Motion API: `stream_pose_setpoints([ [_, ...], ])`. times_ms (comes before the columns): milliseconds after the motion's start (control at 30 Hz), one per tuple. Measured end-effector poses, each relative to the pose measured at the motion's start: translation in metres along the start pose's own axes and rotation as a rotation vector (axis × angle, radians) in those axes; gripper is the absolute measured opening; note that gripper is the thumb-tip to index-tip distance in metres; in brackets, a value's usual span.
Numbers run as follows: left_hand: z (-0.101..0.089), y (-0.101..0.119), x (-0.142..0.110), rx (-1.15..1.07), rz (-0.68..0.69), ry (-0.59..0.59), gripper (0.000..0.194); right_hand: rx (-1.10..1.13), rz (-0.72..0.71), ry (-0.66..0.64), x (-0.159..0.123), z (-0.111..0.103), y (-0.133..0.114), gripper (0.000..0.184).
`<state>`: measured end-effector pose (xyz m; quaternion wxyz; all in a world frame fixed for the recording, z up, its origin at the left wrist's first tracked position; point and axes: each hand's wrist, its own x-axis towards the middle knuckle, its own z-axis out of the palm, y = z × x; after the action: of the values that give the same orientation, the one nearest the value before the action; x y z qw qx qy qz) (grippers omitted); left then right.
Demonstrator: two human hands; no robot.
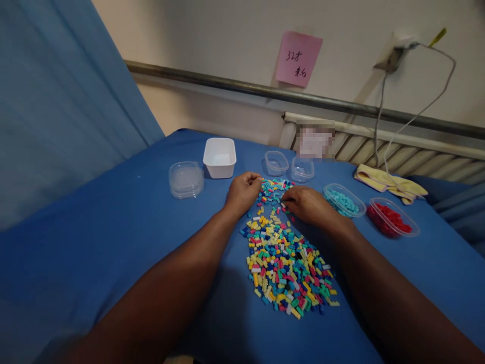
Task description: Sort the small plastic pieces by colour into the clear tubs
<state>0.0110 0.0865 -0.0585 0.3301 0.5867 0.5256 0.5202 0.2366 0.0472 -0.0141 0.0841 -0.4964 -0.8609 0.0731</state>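
Note:
A heap of small coloured bricks [284, 263] lies spread on the blue table cover [113, 242], reaching from near me to the far middle. My left hand [244, 191] rests at the heap's far left edge, fingers curled together in a loose fist. My right hand [306, 203] lies at the far right edge, fingertips pinched down among the bricks. What either hand holds is hidden. An oval tub of turquoise bricks [344, 201] and an oval tub of red bricks [393, 218] stand just right of my right hand.
A white rectangular tub [220, 156] and a clear lidded tub [185, 178] stand at the far left. Two small clear tubs [276, 163] [302, 169] sit behind the heap. A yellow cloth [390, 184] lies far right; a blue curtain [56, 101] hangs left.

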Motion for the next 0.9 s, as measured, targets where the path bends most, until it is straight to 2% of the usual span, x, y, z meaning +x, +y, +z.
stream_pose_setpoints([
  [200,-0.001,0.001,-0.001,-0.010,0.013,-0.006,0.020,-0.027,-0.017,-0.059,0.001,-0.005,-0.002,0.028],
  [467,-0.001,0.000,0.000,-0.010,0.013,-0.002,0.018,-0.146,0.028,-0.030,0.002,0.000,-0.008,0.033],
  [567,-0.001,0.002,0.000,-0.010,0.001,-0.003,0.019,-0.141,0.043,-0.004,0.001,-0.006,-0.004,0.032],
  [667,-0.002,0.004,-0.001,-0.008,-0.020,-0.003,0.019,-0.152,0.092,0.068,-0.007,-0.027,0.010,0.033],
  [767,-0.003,0.006,-0.001,-0.012,-0.014,-0.004,0.019,-0.191,0.209,0.187,-0.020,-0.054,0.036,0.035],
  [900,-0.003,0.005,0.001,0.001,-0.008,0.005,0.021,-0.264,0.361,0.209,-0.037,-0.074,0.072,0.033],
])
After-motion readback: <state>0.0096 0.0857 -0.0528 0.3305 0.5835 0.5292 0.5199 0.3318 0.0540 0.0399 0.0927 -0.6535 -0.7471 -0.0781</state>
